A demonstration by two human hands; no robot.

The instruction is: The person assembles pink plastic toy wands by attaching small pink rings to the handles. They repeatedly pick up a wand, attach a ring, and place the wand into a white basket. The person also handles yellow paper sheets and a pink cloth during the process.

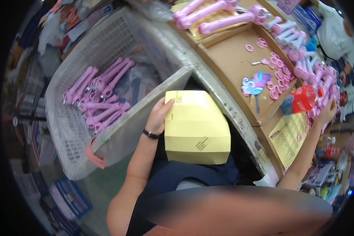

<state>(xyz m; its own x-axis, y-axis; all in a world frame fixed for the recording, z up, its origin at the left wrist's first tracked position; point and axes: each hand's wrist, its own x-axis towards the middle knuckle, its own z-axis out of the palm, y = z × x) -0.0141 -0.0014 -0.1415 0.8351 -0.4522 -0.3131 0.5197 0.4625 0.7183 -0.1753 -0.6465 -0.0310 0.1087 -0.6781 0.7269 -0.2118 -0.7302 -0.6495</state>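
My left hand (158, 117) grips the left edge of a yellow printed card (196, 124), creased across and bent like a box, above my lap. My right arm stretches out to the far right. There my right hand (327, 113) is at a pile of pink plastic handles (320, 76), its fingers drawn together. What they hold, if anything, I cannot make out. Close to this hand lies a bottle with a red label and red cap (303, 99). A yellow printed sheet (291, 137) lies below the bottle, with a pen on it.
To my left stands a white plastic basket (57, 102) with several pink handles (106, 106). On the bench, a cardboard tray (224, 51) holds pink rings (278, 72) and a blue-purple winged piece (255, 84). Larger pink wands (232, 21) lie beyond it. Another person (336, 35) is at the far right.
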